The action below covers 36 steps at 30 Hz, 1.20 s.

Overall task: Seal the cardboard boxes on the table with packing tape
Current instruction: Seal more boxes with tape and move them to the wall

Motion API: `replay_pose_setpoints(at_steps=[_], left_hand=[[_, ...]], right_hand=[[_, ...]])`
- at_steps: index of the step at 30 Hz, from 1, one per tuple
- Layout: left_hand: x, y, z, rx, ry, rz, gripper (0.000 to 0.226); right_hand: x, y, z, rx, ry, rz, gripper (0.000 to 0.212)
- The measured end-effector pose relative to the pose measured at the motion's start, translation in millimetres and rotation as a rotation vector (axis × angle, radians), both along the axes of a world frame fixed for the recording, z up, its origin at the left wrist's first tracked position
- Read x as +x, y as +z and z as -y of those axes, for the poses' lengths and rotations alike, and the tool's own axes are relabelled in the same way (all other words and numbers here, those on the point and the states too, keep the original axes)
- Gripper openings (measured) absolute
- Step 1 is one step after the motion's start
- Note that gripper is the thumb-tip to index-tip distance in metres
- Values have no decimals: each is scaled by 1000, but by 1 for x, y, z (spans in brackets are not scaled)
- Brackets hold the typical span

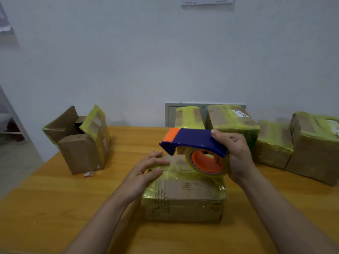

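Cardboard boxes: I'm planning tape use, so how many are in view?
6: an open box at left, the centre box in front, and four boxes along the back right; others may hide behind them.

We're looking at what seems to be a small parcel-packing room: taped cardboard boxes [233,123] are lining a yellow wooden counter [55,198], one is wearing a shipping label [240,113], and everything is sitting against a bare white wall [128,61] with a grey metal panel [169,114].
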<state>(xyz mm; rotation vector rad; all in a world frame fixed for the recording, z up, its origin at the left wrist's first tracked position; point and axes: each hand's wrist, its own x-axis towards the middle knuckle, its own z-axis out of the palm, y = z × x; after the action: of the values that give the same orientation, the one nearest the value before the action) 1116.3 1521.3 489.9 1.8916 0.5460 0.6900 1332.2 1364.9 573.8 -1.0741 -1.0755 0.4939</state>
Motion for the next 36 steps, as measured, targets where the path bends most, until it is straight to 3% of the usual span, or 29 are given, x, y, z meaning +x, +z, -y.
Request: replay_pose_setpoints(at_steps=[4, 9, 10, 14, 17, 23, 27, 33, 36], left_hand=[[3, 1, 6, 13, 10, 47, 25], [0, 25, 6, 473, 322, -116, 35], [1, 33, 7, 414, 351, -107, 33], [10, 56, 14, -215, 235, 4, 20], [13, 58, 16, -402, 132, -6, 27], [21, 56, 15, -685, 84, 174, 26], [26, 57, 17, -745, 82, 189, 23], [30, 56, 24, -498, 147, 48, 10], [33, 54, 25, -494, 214, 17, 13]], right_hand=[[5, -14, 0, -103, 56, 77, 34], [12, -19, -1, -165, 104, 13, 32], [13, -19, -1, -175, 113, 7, 33], [13, -21, -3, -190, 139, -11, 34], [15, -21, -3, -177, 157, -31, 34], [21, -25, -3, -126, 201, -63, 42], [24, -28, -3, -82, 228, -106, 41], [27, -37, -4, -41, 236, -182, 36], [26, -36, -4, -46, 237, -162, 30]])
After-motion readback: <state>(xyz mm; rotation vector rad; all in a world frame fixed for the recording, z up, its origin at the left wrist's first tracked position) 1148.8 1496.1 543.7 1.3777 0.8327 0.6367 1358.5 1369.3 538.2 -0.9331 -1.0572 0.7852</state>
